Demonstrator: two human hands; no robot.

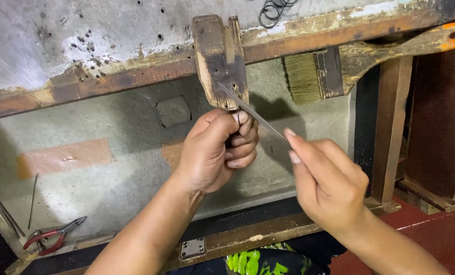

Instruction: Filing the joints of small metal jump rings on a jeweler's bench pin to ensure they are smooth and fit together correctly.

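A thin file (pixel 253 114) lies slanted against the wooden peg (pixel 221 61) jutting from the worktop's (pixel 59 46) front edge, which seems to brace the work; the right hand (pixel 326 183) pinches the file's near end in a closed grip; the left hand (pixel 218 150), fist shut below the peg, holds something too small to tell; a brush (pixel 339 69) rests along that edge; red pliers (pixel 51 237) lie in the tray (pixel 110 188) below, near its left corner
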